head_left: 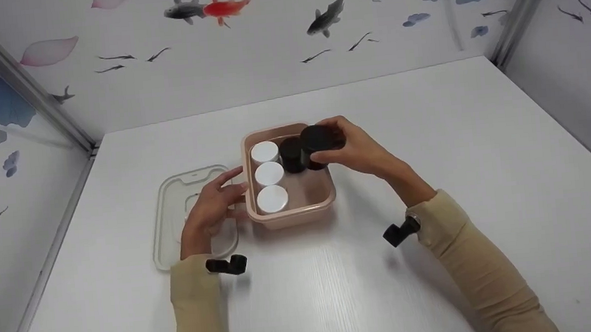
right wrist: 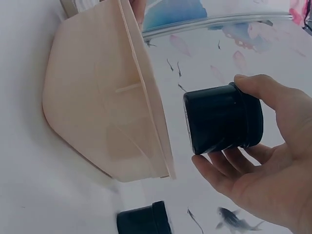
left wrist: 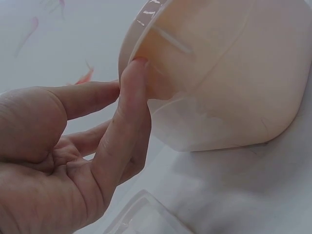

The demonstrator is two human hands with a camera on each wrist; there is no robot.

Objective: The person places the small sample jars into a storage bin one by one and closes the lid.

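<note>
Four jars are in the container, my relaxed left hand touching it. My right hand grips a fifth jar; a sixth is left outside.

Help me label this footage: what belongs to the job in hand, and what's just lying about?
In the job:
pink box, held by the left hand
lifted black jar, in the right hand
boxed black jar
three white jars in the box
outside black jar, likely

Lying about:
pale lid, on the table, seemingly unused

Smooth plastic box, glossy black jar
</note>
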